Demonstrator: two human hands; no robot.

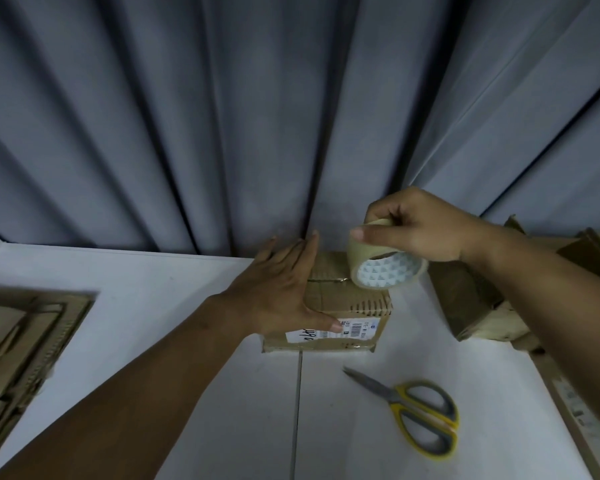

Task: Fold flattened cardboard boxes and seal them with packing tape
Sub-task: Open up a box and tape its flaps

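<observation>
The box sits closed at the middle of the table, close to its far edge, with its top flaps meeting along a seam that runs left to right. A white label with a barcode and some handwriting is stuck on its near face.

The left hand lies flat over the box's left part. Its fingers are straight and close together, pointing away toward the curtain, and its thumb is spread out so the tip rests on the label. It grips nothing.

The right hand holds a roll of tape above the box's far right corner. The thumb lies along the roll's outer face and the fingers curl over its upper rim. The roll is tilted, its white patterned core facing the camera, and its lower edge reaches the box top by the seam. Whether it actually touches there I cannot tell.

Scissors with yellow and grey handles lie closed on the table nearer the camera, to the right of the box and apart from it. A stack of flat cardboard lies at the table's left edge. More boxes lie piled at the right, partly behind the right forearm.
</observation>
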